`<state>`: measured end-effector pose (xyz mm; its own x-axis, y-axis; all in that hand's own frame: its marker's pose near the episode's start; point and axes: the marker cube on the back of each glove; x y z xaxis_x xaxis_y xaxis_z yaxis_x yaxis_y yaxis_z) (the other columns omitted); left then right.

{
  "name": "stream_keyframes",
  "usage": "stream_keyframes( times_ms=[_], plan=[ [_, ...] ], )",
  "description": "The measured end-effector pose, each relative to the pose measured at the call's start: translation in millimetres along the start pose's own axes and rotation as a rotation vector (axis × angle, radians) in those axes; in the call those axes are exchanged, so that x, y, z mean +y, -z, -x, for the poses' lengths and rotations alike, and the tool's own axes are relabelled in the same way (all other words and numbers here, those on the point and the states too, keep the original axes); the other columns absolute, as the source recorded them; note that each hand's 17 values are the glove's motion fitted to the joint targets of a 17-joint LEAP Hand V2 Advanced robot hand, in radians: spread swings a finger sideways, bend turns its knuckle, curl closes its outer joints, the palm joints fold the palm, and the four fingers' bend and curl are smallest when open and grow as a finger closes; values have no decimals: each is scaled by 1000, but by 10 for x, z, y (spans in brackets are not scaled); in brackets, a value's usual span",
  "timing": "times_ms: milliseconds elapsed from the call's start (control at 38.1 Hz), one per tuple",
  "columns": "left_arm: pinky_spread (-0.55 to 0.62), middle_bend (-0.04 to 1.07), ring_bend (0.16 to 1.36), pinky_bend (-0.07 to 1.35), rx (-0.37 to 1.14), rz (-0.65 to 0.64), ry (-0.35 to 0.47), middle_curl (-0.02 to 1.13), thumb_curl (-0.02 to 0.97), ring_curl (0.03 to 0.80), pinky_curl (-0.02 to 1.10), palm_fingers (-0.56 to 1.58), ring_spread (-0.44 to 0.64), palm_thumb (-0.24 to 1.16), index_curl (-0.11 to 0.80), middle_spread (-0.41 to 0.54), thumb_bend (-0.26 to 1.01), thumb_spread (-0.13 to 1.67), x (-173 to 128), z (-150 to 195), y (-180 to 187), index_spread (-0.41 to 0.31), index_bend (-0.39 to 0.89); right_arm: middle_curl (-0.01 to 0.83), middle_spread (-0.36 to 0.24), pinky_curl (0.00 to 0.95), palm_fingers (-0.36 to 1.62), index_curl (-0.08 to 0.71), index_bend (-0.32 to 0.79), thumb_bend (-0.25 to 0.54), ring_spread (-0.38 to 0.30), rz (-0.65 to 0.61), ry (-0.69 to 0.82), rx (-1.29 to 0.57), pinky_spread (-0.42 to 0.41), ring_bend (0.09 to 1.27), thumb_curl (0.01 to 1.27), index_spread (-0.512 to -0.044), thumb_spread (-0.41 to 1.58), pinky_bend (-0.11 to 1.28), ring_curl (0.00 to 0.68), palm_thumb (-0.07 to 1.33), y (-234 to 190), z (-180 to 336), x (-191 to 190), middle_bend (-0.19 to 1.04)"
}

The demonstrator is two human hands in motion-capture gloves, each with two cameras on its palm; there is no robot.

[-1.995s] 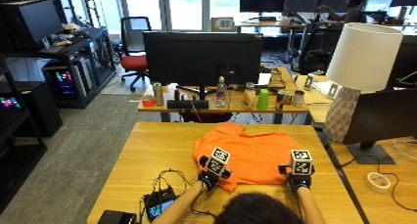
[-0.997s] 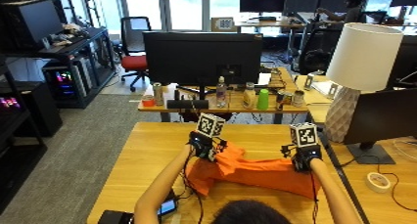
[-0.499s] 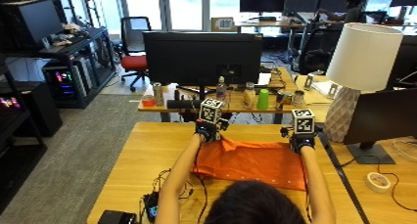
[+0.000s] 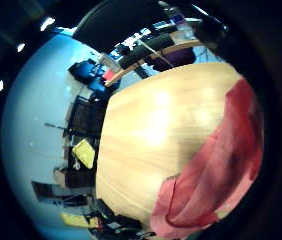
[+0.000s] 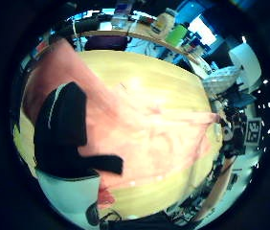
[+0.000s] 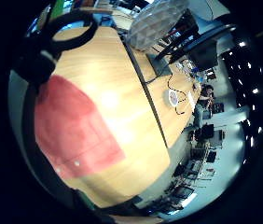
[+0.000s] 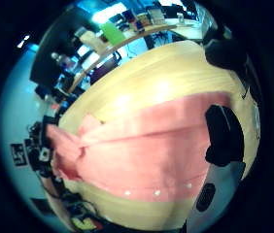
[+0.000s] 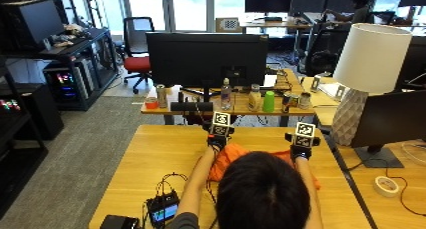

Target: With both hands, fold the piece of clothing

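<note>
An orange garment (image 8: pixel 228 156) lies on the wooden table (image 8: pixel 160 154), largely hidden behind the person's head. My left hand (image 8: pixel 216 140) is at its far left corner and my right hand (image 8: pixel 300 151) at its far right corner, both down near the table. In the left thumb side palm view the cloth (image 5: pixel 144 129) spreads flat, with a black thumb (image 5: pixel 61 127) lying over its edge. The right thumb side palm view shows the garment (image 7: pixel 146 150) folded over, buttons along one edge, and a black thumb (image 7: pixel 223 136) on its end. Each hand pinches the cloth.
A black device with cables (image 8: pixel 163 211) sits at the table's near left. A tape roll (image 8: pixel 386 185) and a white lamp (image 8: pixel 366 74) stand on the right. Behind the table, a desk carries a monitor (image 8: pixel 203 59) and several bottles.
Both hands lifted the garment's near edge and carried it away from the person to the far side, folding it over. The person has leaned forward over the table.
</note>
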<state>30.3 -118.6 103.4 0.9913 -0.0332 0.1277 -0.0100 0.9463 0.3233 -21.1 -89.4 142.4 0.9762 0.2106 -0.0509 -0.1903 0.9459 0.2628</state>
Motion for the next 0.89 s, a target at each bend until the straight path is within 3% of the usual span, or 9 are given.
stream_keyframes(
  times_ms=[26,79,210,367,446,551,682,814,892],
  plan=[
    [-217,176,410,288,-32,2,-20,520,530,458,445,705,-244,621,479,-226,-37,1139,-55,-87,-69,-226,90,479,-177,401,1062,375,124,21,-223,-44,-1,58,-297,550,352,-280,1036,616,426,1208,-101,-88,-78,315],
    [-60,84,436,266,-59,1,-38,503,486,476,456,371,-146,515,456,-128,-71,1188,-121,-178,-142,-164,61,471,-172,393,824,386,147,13,-204,-103,5,100,-206,490,352,-291,1056,536,421,1199,-208,-154,-181,279],
    [137,70,470,296,-45,-21,-28,407,400,437,425,259,-10,350,406,-11,-73,1267,-181,-188,-133,-92,89,455,-165,371,722,378,144,-15,-180,-122,34,105,-77,422,345,-309,1107,459,399,1159,-213,-177,-229,244],
    [284,91,528,377,-125,-186,40,339,324,413,408,175,108,186,366,89,-57,1293,-346,-10,18,-50,112,440,-165,342,698,359,138,-31,-158,-62,41,117,28,366,317,-321,1184,417,370,1063,-73,-330,-110,216],
    [328,98,554,408,-127,-293,22,315,299,408,406,140,147,137,354,123,-48,1289,-433,21,94,-38,122,436,-159,336,692,348,128,-33,-148,-20,52,101,60,354,302,-325,1216,408,365,1020,-21,-378,-35,206],
    [374,119,587,440,-13,-305,-22,296,278,407,404,110,191,101,342,150,-33,1282,-347,-83,188,-28,129,431,-156,335,684,337,123,-32,-141,30,33,113,86,349,284,-333,1248,404,366,967,41,-511,53,194],
    [416,131,598,470,106,-256,-63,275,257,399,403,59,254,67,337,190,-26,1270,-64,-150,327,-29,147,414,-136,365,644,278,13,-57,-124,99,-48,85,67,414,250,-336,1264,517,387,836,46,-776,231,163],
    [438,147,606,478,84,-224,-86,263,244,385,393,47,294,60,336,208,-18,1265,95,-107,377,-28,159,404,-115,379,643,219,2,-57,-113,302,-176,40,38,507,226,-337,1242,590,403,723,-326,-1005,434,173],
    [447,157,611,478,79,-178,-85,261,239,380,389,28,317,51,332,215,-19,1255,180,-58,409,-28,151,401,-79,389,561,212,54,-56,-81,387,-287,40,55,487,216,-331,1221,608,407,655,-428,-1079,692,178]
  ],
)
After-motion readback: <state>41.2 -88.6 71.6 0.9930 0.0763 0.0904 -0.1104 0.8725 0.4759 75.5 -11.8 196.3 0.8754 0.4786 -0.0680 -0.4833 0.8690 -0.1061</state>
